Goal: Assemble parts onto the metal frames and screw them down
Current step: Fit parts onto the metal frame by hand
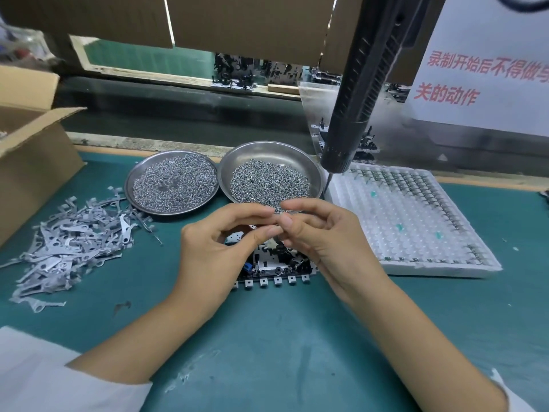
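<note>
The whole setup is spread on a green desk [267, 337], with supplies fanned around the centre so everything can be reached without stretching. A cardboard box [32, 162] is parked at the far left of the frame, a white tray [416, 221] of small pieces at the right. A pile of flat metal parts [68, 242] is dumped loose at mid-left, probably for quick grabbing. Two steel dishes of screws [175, 182] [269, 179] are set just above centre, and an electric screwdriver [356, 93] is hung over them at upper right, ready to be pulled down. The metal frame [273, 269] is kept dead centre under the hands. Something tiny, likely a screw, is pinched between the left hand [219, 242] and right hand [320, 233], fingertips touching.
</note>
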Tool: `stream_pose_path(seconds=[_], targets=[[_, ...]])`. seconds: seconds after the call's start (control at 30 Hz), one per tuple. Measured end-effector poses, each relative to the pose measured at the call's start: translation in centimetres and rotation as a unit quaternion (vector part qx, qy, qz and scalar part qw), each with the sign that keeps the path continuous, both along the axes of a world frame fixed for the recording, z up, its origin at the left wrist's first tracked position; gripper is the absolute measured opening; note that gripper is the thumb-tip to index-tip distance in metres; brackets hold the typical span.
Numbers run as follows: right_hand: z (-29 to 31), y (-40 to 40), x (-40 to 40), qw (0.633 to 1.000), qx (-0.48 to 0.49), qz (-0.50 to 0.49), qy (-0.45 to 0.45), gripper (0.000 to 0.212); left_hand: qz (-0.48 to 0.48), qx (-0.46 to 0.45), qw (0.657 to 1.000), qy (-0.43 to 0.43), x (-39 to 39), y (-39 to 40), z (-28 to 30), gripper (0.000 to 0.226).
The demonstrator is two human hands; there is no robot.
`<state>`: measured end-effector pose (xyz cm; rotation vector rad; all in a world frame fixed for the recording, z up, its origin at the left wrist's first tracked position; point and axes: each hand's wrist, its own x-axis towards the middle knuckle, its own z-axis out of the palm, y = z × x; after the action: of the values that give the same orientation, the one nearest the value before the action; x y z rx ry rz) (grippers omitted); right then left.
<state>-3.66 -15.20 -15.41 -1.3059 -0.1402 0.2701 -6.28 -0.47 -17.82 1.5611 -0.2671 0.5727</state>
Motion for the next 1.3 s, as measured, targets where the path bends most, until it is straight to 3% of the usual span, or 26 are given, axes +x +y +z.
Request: stream_pose_path(seconds=[0.2, 0.33, 0.47, 0.57, 0.7, 0.87, 0.93, 1.1, 1.3], targets=[[0.1, 0.1, 0.0, 0.996, -0.071, -0.020, -0.051, 0.024, 0.010, 0.083, 0.997, -0.005, -0.2, -0.1, 0.0, 0.019], [1.7, -1.5, 0.8, 0.971, -0.202, -0.016, -0.127, 0.001, 0.034, 0.110, 0.993, -0.007, 0.0, -0.1, -0.2, 0.020], [3.8, -6.3, 2.0, 0.877, -0.416, -0.107, -0.214, 0.013, 0.041, 0.046, 0.998, 0.035, 0.1, 0.1, -0.4, 0.017], [4.5, -11.3, 2.8, 0.811, -0.524, -0.169, -0.198, 0.016, 0.035, -0.001, 0.997, 0.069, 0.1, 0.2, -0.6, 0.019], [4.2, -17.8, 3.3, 0.719, -0.654, -0.181, -0.148, 0.026, 0.038, -0.005, 0.996, 0.084, 0.3, 0.2, -0.7, 0.023], [2.9, -20.2, 3.3, 0.682, -0.711, -0.127, -0.120, 0.030, 0.039, -0.007, 0.995, 0.092, 0.3, 0.0, -0.4, 0.017], [2.4, -20.2, 3.4, 0.667, -0.722, -0.128, -0.131, 0.035, 0.041, -0.008, 0.995, 0.094, 0.2, 0.0, -0.2, 0.017], [1.9, -19.7, 4.2, 0.592, -0.778, -0.117, -0.173, 0.047, 0.050, -0.009, 0.993, 0.107, 0.1, 0.0, -0.1, 0.016], [1.5, -19.7, 4.6, 0.553, -0.798, -0.114, -0.210, 0.055, 0.058, 0.008, 0.992, 0.114, 0.0, -0.1, 0.1, 0.017]])
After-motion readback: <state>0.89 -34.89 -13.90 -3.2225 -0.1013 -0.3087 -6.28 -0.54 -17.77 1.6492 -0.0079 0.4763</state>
